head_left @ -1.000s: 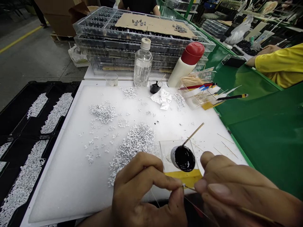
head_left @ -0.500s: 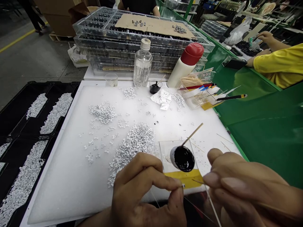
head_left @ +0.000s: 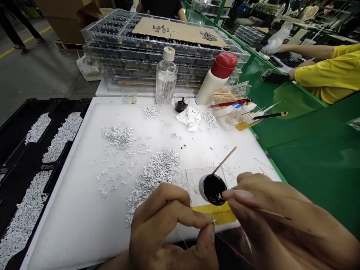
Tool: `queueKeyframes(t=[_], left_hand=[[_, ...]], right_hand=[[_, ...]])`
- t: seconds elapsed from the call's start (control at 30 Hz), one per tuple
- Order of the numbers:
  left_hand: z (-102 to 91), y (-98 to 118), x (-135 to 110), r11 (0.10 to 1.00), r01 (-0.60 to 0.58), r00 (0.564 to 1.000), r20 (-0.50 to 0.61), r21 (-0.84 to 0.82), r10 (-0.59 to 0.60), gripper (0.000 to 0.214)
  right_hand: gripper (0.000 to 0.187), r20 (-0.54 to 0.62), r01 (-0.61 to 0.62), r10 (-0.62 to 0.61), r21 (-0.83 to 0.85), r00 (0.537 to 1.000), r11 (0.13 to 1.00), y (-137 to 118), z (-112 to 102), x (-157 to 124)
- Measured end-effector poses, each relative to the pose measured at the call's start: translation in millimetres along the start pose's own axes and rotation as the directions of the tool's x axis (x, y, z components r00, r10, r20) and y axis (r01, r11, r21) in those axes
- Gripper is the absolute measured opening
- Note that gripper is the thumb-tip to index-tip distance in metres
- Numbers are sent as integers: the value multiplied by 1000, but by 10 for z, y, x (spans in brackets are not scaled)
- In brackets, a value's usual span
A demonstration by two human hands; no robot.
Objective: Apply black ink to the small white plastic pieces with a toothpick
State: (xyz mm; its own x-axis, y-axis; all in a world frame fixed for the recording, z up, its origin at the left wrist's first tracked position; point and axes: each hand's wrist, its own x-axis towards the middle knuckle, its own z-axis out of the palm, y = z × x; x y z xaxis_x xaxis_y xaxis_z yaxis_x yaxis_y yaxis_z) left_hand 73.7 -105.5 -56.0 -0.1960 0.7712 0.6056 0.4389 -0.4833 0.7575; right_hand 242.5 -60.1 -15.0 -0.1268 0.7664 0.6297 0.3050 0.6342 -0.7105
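Right hand (head_left: 281, 213) nearer ink cup (head_left: 213, 189)

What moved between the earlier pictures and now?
The right hand, with its thin wooden stick, moved left, over the cup of black liquid. The left hand still pinches a tiny white piece. The pile of white pieces stayed put.

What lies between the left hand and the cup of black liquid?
In the head view, a yellow strip on a clear plate lies between the left hand and the cup.
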Motion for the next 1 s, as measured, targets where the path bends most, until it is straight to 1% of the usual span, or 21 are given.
queueKeyframes(t=[0.13,0.2,0.27,0.33,0.5,0.6,0.73,0.87,1.0], left_hand=[[16,3,10,1000,0,1000,-13,-4,0,19],[19,8,8,1000,3,1000,-16,-7,-3,20],[16,12,7,1000,4,1000,-9,-9,-4,22],[12,11,9,1000,5,1000,-6,-8,-5,22],[28,2,13,1000,11,1000,-6,-8,-11,21],[44,-5,15,1000,8,1000,-25,-10,-8,20],[54,-10,12,1000,6,1000,-21,-16,-7,20],[36,6,-13,1000,22,999,-27,-13,-22,19],[13,-4,-27,999,22,1000,-11,-24,-22,18]], right_hand=[[17,35,4,-4,-17,999,1000,-13,-24,28],[18,27,9,-8,-13,1000,1000,-18,-29,25],[19,18,-6,7,-9,1000,1000,-14,-30,4],[18,36,-31,32,-18,999,999,5,-43,-44],[33,101,-32,35,-33,994,999,97,-151,-220],[33,116,-26,29,-29,993,999,136,-200,-280],[34,139,-16,20,-26,990,1000,152,-221,-309],[34,160,-7,10,-20,987,1000,159,-254,-324],[33,189,3,-1,-11,982,1000,173,-305,-294]])
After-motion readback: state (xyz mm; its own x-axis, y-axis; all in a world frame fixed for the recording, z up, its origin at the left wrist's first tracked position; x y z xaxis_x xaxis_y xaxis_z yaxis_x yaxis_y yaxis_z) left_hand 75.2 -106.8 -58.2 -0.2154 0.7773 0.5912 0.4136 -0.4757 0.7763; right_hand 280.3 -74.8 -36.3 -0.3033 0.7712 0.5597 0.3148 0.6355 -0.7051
